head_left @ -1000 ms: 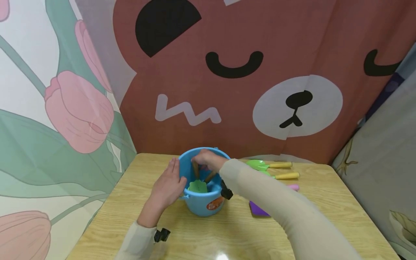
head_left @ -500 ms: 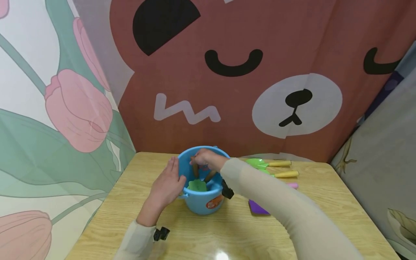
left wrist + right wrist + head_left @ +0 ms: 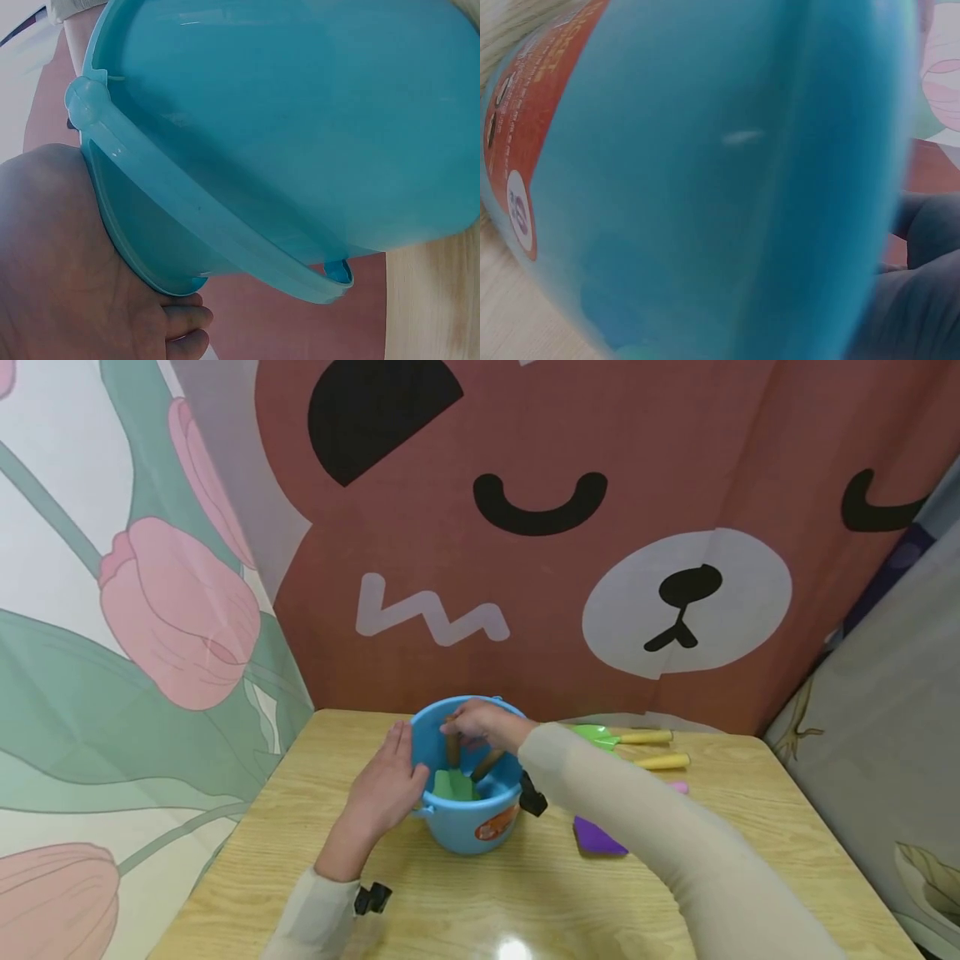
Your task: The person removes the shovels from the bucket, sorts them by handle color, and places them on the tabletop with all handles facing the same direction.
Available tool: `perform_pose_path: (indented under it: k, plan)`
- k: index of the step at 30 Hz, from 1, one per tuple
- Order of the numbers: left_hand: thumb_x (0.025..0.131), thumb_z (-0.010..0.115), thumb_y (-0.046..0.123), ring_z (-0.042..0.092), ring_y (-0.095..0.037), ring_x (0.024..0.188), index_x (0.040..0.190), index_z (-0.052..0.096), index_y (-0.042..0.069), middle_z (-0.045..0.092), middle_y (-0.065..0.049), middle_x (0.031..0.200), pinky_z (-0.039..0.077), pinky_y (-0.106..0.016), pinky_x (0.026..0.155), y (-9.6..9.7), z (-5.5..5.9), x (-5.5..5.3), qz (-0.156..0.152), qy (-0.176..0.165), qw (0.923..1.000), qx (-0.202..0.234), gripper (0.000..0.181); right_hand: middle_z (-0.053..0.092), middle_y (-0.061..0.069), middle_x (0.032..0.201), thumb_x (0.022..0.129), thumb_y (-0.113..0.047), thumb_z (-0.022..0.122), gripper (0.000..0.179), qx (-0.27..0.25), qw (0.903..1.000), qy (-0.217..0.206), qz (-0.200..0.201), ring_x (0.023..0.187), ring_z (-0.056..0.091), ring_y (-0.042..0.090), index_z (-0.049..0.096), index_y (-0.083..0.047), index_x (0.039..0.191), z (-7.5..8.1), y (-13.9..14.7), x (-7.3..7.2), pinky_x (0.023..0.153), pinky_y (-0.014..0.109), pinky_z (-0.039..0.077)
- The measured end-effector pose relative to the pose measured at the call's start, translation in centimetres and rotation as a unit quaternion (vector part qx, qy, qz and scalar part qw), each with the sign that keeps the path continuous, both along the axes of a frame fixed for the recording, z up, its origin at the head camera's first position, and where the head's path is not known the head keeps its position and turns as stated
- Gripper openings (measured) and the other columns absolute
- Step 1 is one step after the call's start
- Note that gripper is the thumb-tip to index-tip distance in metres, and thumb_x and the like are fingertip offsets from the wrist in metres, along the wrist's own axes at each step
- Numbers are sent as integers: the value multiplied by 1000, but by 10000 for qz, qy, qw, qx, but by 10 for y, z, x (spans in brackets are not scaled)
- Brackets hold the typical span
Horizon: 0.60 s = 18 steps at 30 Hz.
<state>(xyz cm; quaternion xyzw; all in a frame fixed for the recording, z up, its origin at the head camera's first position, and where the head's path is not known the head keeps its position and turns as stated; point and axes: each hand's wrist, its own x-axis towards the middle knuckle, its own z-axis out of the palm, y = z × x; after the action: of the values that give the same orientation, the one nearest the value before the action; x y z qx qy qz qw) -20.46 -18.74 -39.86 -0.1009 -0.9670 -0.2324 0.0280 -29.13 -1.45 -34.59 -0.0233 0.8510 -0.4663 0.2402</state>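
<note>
A light blue bucket (image 3: 461,831) stands upright on the table, its blue handle (image 3: 210,221) hanging down the side in the left wrist view. My left hand (image 3: 386,785) rests against the bucket's left rim with fingers extended. Over the bucket's mouth, my right hand (image 3: 483,723) pinches the top of a brown handle (image 3: 452,750). This handle leads down to a green toy shovel (image 3: 453,785) inside the bucket. Beside it leans a second brown handle (image 3: 487,764), whose lower end is hidden. In the right wrist view the bucket wall covers most of my right hand (image 3: 922,277).
Right of the bucket lie green toy shovels with yellow handles (image 3: 662,762), partly behind my right sleeve (image 3: 622,802). A purple tool blade (image 3: 597,837) and a pink handle end (image 3: 681,787) show around that sleeve. A bear-print curtain (image 3: 540,610) hangs behind the table (image 3: 375,935).
My right hand has shifted slightly to the right and up, and the green shovel has turned a little in the bucket. My left hand has stayed at the rim.
</note>
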Motion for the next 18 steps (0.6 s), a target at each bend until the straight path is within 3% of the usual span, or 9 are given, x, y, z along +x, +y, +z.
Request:
perform_pose_path:
  k: [5, 18]
  plan:
    - [102, 40, 34, 15, -37, 155, 160, 12, -4, 10, -20, 168, 25, -56, 121, 0, 0, -1, -4, 35, 10000, -7, 75, 51, 17, 147, 100, -18, 65, 49, -307, 9995, -1, -116, 127, 58, 36, 51, 0, 143, 3, 4, -2, 105, 47, 50]
    - [102, 41, 34, 16, -38, 154, 160, 12, -4, 12, -22, 168, 27, -58, 120, 1, 1, 2, 34, 75, 10000, 29, 75, 56, 14, 144, 99, -22, 66, 53, -825, 9962, 45, -271, 129, 56, 34, 51, -4, 147, 10, 20, 0, 105, 48, 49]
